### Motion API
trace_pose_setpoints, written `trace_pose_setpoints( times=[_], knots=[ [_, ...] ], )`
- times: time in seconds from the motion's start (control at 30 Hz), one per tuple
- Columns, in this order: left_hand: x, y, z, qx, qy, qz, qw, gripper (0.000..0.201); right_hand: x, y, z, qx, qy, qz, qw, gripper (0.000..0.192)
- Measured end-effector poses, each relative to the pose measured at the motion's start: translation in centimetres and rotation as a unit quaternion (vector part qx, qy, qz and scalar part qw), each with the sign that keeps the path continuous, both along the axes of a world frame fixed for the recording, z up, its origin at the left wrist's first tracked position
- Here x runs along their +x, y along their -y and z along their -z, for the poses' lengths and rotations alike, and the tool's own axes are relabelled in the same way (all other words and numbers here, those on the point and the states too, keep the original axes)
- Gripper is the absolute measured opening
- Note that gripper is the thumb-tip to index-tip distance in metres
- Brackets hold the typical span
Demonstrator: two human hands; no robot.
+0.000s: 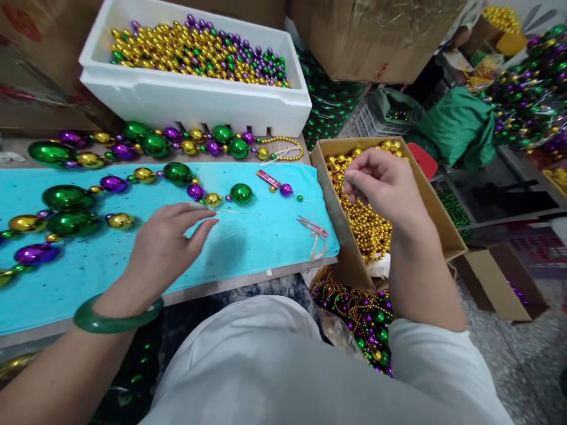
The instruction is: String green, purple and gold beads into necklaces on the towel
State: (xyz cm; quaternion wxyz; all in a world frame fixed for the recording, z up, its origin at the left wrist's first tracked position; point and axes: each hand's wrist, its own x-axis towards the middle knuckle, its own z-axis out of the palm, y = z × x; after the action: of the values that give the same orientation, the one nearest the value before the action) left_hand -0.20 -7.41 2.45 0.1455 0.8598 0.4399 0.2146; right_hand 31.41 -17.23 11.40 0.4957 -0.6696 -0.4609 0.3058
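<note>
Over the blue cloth [266, 248], my left hand [170, 245] has its fingers bent together, thumb slightly apart. A thin needle-like wire [239, 212] runs right from its fingertips, and a fine loop of clear thread lies just below. My right hand [376, 183] is raised over a cardboard box [425, 206] of gold bead strings [363, 227]. Its fingers are pinched; what they hold, if anything, cannot be made out. Beyond my left hand runs a strand of large green, purple and gold beads [177, 173]. A green bead [241, 193] lies near the wire.
Pink thread snips [312, 226] lie near the cloth's right edge, below a small red packet [268, 178] and a purple bead [286, 189]. Behind, a white foam box [195, 94] holds mixed beads. Another strand [155, 144] lies before it. Cartons [376, 35] stand around.
</note>
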Motion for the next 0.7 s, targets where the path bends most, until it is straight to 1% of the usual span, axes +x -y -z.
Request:
trace_pose_setpoints(
  times=[0.1,0.17,0.23,0.33,0.4,0.47,0.53,0.57,0.6,0.63,0.7],
  knots=[
    [2.9,1.2,-0.8,-0.089,0.09,0.066,0.99,0.026,-2.0,-1.2,-2.3,0.013,-0.047,-0.034,0.998,0.011],
    [5.0,2.1,-1.4,-0.152,0.157,0.123,0.968,0.023,-3.5,-2.0,-3.0,0.01,-0.062,-0.079,0.995,0.011],
    [7.1,2.8,-1.7,-0.204,0.236,0.155,0.937,0.023,-5.2,-2.8,-3.1,0.007,-0.071,-0.142,0.987,0.01],
    [9.6,3.2,-1.7,-0.26,0.368,0.136,0.882,0.022,-7.7,-3.8,-2.5,0.003,-0.091,-0.225,0.97,0.01],
    [10.7,3.0,-1.1,-0.32,0.429,0.123,0.836,0.028,-8.7,-4.4,-2.0,-0.001,-0.105,-0.248,0.963,0.012],
    [11.2,2.8,-0.3,-0.404,0.464,0.118,0.78,0.029,-8.9,-5.1,-1.3,0.003,-0.119,-0.235,0.965,0.015],
    [11.1,2.6,0.8,-0.479,0.483,0.105,0.725,0.027,-8.0,-5.9,-0.4,0.014,-0.134,-0.193,0.972,0.018],
    [11.0,2.5,1.4,-0.507,0.489,0.093,0.704,0.027,-7.3,-6.3,0.2,0.019,-0.143,-0.164,0.976,0.02],
    [10.8,2.4,2.0,-0.527,0.493,0.08,0.687,0.028,-6.4,-6.7,0.9,0.023,-0.152,-0.134,0.979,0.021],
    [10.6,2.4,2.6,-0.541,0.495,0.066,0.677,0.028,-5.5,-6.9,1.7,0.025,-0.162,-0.104,0.981,0.023],
    [10.3,2.4,3.7,-0.554,0.492,0.043,0.67,0.03,-3.8,-7.1,3.3,0.025,-0.183,-0.049,0.982,0.025]
  ],
)
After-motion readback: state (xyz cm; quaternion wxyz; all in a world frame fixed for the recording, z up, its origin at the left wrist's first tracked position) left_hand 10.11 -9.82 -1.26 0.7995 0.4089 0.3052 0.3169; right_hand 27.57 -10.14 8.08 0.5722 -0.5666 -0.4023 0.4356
